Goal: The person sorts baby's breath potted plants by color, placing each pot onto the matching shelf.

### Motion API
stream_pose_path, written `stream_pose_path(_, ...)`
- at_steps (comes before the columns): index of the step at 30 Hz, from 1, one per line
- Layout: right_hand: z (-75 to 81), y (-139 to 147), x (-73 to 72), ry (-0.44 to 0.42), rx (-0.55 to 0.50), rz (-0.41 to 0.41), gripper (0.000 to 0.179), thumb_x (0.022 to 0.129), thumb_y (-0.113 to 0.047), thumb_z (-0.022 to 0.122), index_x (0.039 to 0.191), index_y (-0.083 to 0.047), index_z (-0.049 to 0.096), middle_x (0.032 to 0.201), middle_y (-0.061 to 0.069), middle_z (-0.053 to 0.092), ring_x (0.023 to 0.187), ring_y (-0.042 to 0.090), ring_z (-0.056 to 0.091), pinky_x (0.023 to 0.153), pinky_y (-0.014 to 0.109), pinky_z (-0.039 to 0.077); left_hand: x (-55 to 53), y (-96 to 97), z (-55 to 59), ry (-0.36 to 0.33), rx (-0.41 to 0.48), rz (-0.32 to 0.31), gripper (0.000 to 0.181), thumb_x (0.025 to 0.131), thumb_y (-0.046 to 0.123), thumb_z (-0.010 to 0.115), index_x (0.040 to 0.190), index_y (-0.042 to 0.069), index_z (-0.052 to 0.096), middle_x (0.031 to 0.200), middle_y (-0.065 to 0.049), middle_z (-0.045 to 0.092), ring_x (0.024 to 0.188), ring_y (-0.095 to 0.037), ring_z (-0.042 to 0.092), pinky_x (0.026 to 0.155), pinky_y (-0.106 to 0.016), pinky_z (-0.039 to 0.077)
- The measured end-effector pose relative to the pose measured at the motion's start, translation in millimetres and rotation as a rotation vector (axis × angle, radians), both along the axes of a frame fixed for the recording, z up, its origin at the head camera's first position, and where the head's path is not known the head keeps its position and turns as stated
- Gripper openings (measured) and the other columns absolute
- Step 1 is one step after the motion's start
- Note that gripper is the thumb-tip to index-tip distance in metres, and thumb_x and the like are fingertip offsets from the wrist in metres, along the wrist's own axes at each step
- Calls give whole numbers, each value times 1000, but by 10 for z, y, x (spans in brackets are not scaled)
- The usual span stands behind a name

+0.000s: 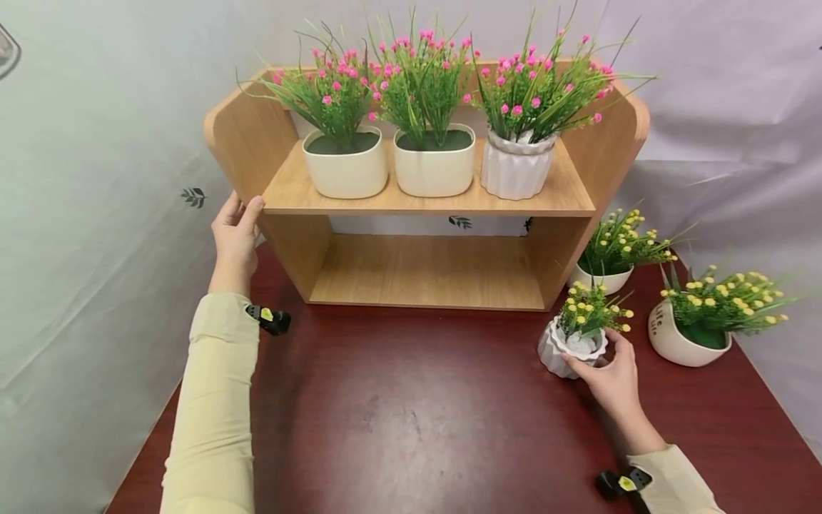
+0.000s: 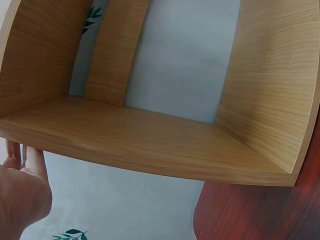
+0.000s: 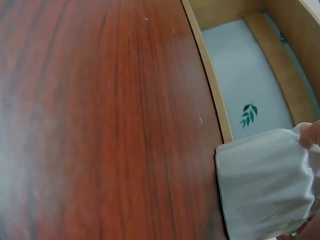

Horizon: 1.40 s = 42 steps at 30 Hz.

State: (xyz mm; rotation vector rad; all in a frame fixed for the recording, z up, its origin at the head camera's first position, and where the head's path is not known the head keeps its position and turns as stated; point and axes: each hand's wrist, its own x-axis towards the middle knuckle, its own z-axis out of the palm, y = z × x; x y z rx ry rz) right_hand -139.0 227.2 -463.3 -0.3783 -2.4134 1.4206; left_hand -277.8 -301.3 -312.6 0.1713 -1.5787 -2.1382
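My left hand [image 1: 235, 239] rests against the outer left side of a two-tier wooden shelf [image 1: 424, 268], its thumb and fingers fairly straight at the panel. In the left wrist view, this hand [image 2: 25, 192] touches the panel near the edge. My right hand [image 1: 615, 375] grips the rim of a small white fluted pot of yellow flowers [image 1: 552, 350], thumb at the near rim and fingers at the right side. The pot stands near the shelf's lower right corner. In the right wrist view, the pot [image 3: 265, 182] appears beside the shelf edge, with only part of the hand showing.
Two oval cream pots [image 1: 347, 171] and a white fluted pot [image 1: 514, 171], all with pink flowers, stand on the upper tier. Two cream pots of yellow flowers [image 1: 683, 343] are right of the shelf. Beneath is a dark red wooden table [image 1: 411, 414].
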Motion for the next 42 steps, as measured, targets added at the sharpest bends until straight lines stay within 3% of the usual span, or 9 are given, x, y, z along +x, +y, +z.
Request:
stream_pose_path(8,48,-116,33,11,35,78,75,68,-3,81,130,10,41,115,25,53,78,-14,43,63,0,37,9,-14,-37,-18,11,6,51,86,13,69,135,22,55,144,-6,48,129,-20,47,114,-36,29)
stream_pose_path(16,78,-314,25,25,-17,139,76,67,-1,82,130,11,40,114,24,52,75,-11,45,62,3,40,-2,-24,-39,-7,21,6,50,86,13,70,134,21,56,142,-8,50,125,-19,51,113,-36,31)
stream_pose_path(23,97,-485,-70,40,-29,188,75,66,-2,83,128,11,41,115,23,51,77,-8,47,63,4,40,-10,-23,-32,6,0,3,51,86,13,69,134,20,56,142,-8,50,126,-20,50,113,-38,32)
stream_pose_path(27,125,-595,-139,38,-24,197,74,65,-3,83,125,10,43,115,22,52,82,0,50,66,3,41,-12,-19,-25,7,-10,-4,51,86,14,70,134,20,56,142,-9,50,126,-21,51,113,-39,32)
stream_pose_path(35,213,-782,-319,30,-35,254,72,67,-6,83,125,11,43,116,22,52,95,27,55,68,3,40,2,-9,-21,6,3,-12,50,87,10,67,134,20,56,140,-10,51,121,-19,53,112,-38,33)
stream_pose_path(42,313,-960,-515,39,-74,313,76,69,-8,82,130,9,40,121,24,49,102,34,56,71,6,41,-8,-29,-10,13,4,-18,50,86,11,68,134,20,56,140,-9,52,123,-19,52,112,-39,32)
